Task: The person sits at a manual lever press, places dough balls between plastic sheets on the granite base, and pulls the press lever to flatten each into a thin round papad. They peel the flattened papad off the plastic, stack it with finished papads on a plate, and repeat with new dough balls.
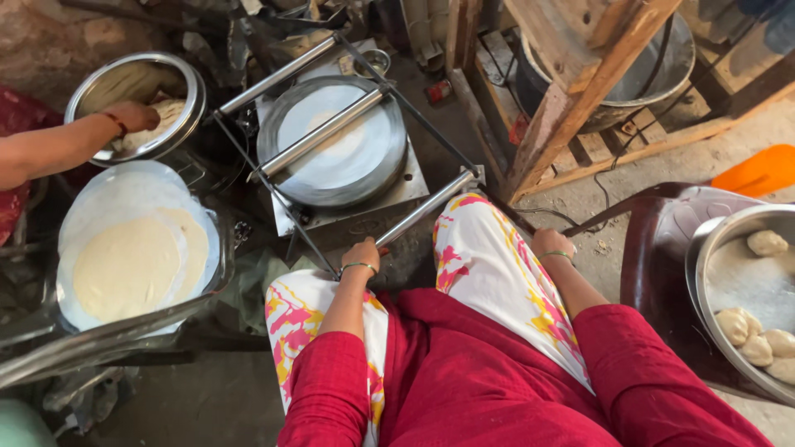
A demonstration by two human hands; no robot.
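Note:
I sit in front of a metal press (341,142) with a round plate and a flat white dough disc on it. My left hand (362,253) grips the near end of its long steel handle bar (426,207). My right hand (551,243) rests on my right knee, fingers curled, holding nothing. Both wrists carry thin green bangles. My legs are in white trousers with pink and yellow print, my top is red.
Another person's hand (132,116) reaches into a steel bowl (190,83) at the upper left. A stack of flattened dough discs (132,257) lies on the left. A steel bowl (704,248) with several dough balls sits at the right. A wooden frame (571,91) stands behind.

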